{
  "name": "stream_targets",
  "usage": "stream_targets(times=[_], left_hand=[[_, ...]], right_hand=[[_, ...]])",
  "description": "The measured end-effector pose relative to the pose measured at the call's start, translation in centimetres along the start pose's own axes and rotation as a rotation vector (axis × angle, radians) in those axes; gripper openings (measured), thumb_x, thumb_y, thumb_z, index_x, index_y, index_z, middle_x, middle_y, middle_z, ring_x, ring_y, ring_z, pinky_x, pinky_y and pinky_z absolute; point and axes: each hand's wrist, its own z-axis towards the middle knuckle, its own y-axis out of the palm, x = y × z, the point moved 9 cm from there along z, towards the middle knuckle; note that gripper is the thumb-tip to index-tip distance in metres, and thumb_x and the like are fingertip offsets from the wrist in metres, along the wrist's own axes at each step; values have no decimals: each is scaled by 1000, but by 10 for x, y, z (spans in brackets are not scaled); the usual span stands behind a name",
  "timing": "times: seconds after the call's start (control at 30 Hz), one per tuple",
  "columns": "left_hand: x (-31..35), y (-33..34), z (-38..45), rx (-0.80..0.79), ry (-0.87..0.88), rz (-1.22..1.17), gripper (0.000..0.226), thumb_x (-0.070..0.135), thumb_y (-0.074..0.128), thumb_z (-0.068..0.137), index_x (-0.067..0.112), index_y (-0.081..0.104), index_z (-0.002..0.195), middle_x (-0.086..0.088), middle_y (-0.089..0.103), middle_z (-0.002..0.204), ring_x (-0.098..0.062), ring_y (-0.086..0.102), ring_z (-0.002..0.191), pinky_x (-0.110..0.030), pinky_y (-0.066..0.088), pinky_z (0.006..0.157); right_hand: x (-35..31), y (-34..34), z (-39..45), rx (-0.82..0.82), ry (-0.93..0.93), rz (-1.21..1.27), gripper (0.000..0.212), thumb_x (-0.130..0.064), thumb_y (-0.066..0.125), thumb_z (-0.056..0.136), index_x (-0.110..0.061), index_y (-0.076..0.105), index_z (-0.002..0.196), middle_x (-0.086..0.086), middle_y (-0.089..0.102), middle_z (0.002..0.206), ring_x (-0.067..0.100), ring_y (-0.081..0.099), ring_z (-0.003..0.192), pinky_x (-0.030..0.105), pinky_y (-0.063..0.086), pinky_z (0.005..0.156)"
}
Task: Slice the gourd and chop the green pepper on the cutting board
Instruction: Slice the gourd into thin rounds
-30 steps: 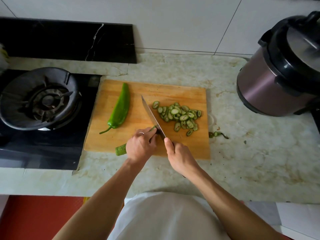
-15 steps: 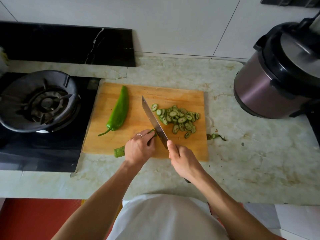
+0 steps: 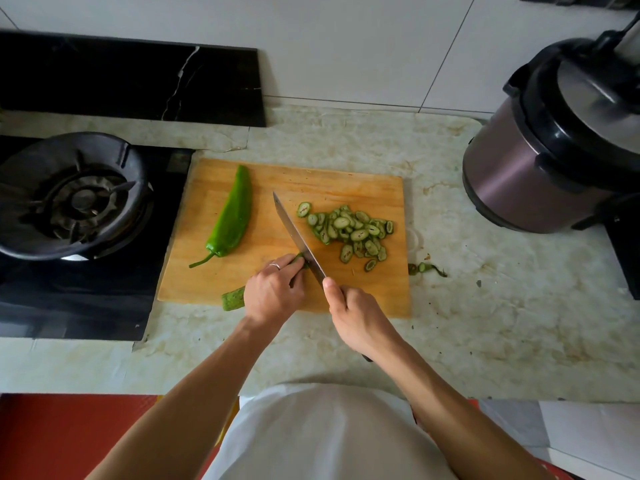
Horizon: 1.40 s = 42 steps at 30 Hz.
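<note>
Gourd [image 3: 232, 298] lying across the near edge of the wooden cutting board [image 3: 221, 271], its cut end under the knife [image 3: 298, 237]. Left hand [image 3: 273, 294], wearing a ring, curls over the gourd and holds it down; right hand [image 3: 360, 320] grips the knife handle, the blade angled away across the board. Gourd slices [image 3: 349, 230] piled right of the blade. Whole green pepper [image 3: 232, 216] on the board's left part. Marble desk [image 3: 485, 306] carries the board; gas burner [image 3: 72, 199] left, electric cooker [image 3: 554, 161] right.
</note>
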Motion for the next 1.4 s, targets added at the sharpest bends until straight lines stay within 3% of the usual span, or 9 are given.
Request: stream_targets(times=[0.27, 0.47, 0.57, 0.7, 0.87, 1.23, 1.4], left_hand=[[-3, 4, 1, -47, -18, 20, 23, 24, 55, 84, 18, 77, 83, 6, 73, 85, -24, 68, 69, -34, 53, 44], [0, 0, 1, -29, -9, 23, 24, 25, 55, 82, 18, 78, 86, 6, 74, 87, -25, 69, 71, -33, 53, 43], [0, 0, 0, -24, -4, 23, 24, 26, 58, 82, 18, 79, 89, 4, 75, 90, -24, 70, 73, -34, 55, 44], [-3, 3, -1, -45, -23, 13, 19, 23, 66, 80, 18, 80, 92, 4, 76, 94, -22, 72, 79, -31, 56, 48], [-8, 3, 2, -75, -73, -49, 19, 19, 73, 75, 16, 81, 92, 0, 76, 96, -24, 73, 77, -34, 59, 52], [-3, -3, 3, -35, -65, -76, 14, 13, 71, 73, 15, 81, 84, 0, 76, 88, -25, 71, 69, -36, 58, 49], [0, -4, 3, -20, -31, -54, 12, 11, 71, 71, 14, 79, 79, 0, 74, 82, -25, 69, 64, -33, 55, 46]], right_hand=[[-3, 12, 15, 24, 43, 6, 55, -54, 29, 104, -19, 52, 69, -1, 56, 70, 20, 53, 67, 27, 34, 64], [16, 12, 4, 22, 49, -27, 51, -49, 31, 105, -11, 59, 85, 13, 64, 86, 35, 60, 87, 31, 37, 69], [15, 4, 7, 13, 50, 0, 59, -54, 29, 103, -6, 61, 87, 18, 65, 86, 30, 58, 78, 31, 40, 69], [16, -11, 15, 44, 96, 50, 59, -63, 30, 99, -18, 57, 73, 5, 62, 70, 24, 58, 63, 37, 47, 58], [9, -16, 3, 20, 48, 52, 61, -60, 31, 100, -11, 56, 73, 1, 56, 61, 18, 50, 51, 30, 38, 48], [7, -7, -9, -2, 40, 62, 64, -57, 33, 101, -2, 56, 79, 0, 50, 56, 13, 42, 45, 26, 32, 44], [6, -3, -8, 0, 30, 58, 64, -58, 31, 101, -5, 56, 74, 3, 55, 62, 21, 50, 58, 32, 40, 56]])
